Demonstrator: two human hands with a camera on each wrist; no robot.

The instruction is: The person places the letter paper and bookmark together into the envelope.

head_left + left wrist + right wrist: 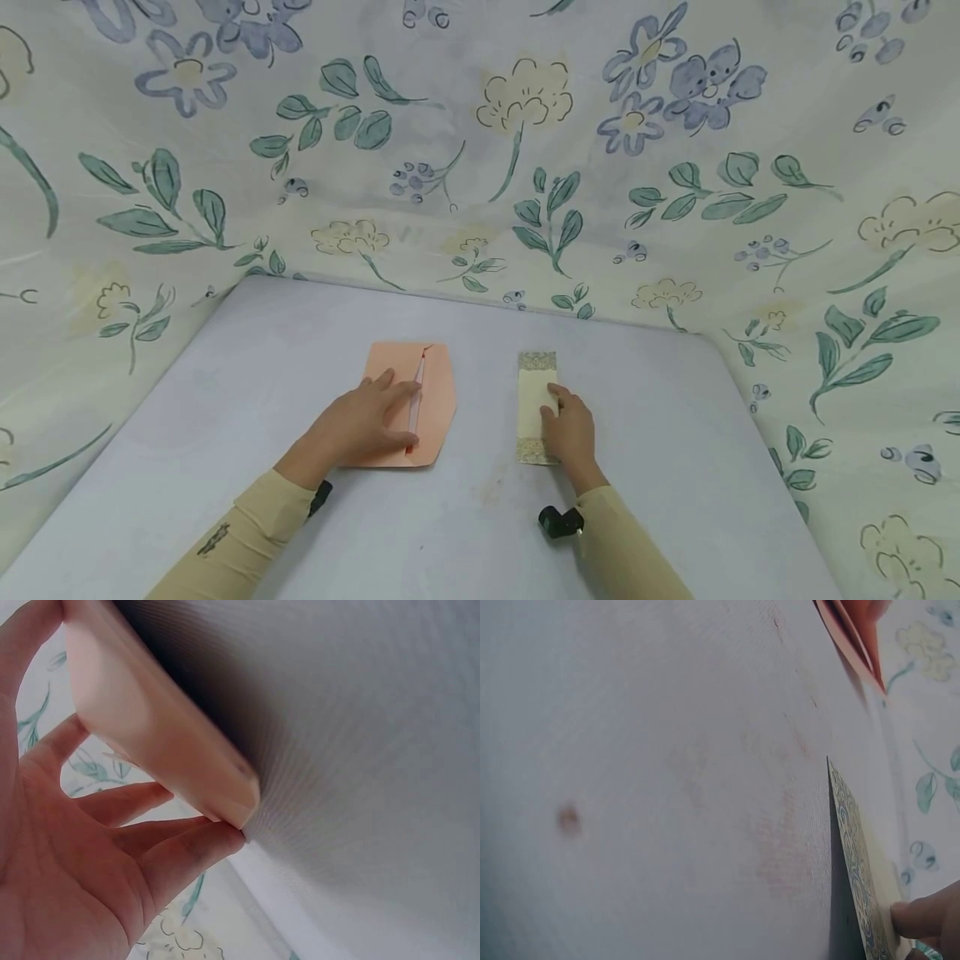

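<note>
My left hand lies over the left part of a peach paper envelope, fingers spread and touching it. A narrow pale strip with red ends runs lengthwise on the envelope, under the thumb and index finger. In the left wrist view, the fingertips meet the edge of the envelope. To the right, my right hand pinches the right edge of a cream card with patterned gold bands at both ends. The right wrist view shows a digit on the card; the other fingers are mostly hidden.
Both items lie on a pale table with faint reddish stains between them. A floral cloth rises behind and at the sides. Black wrist devices sit near both cuffs.
</note>
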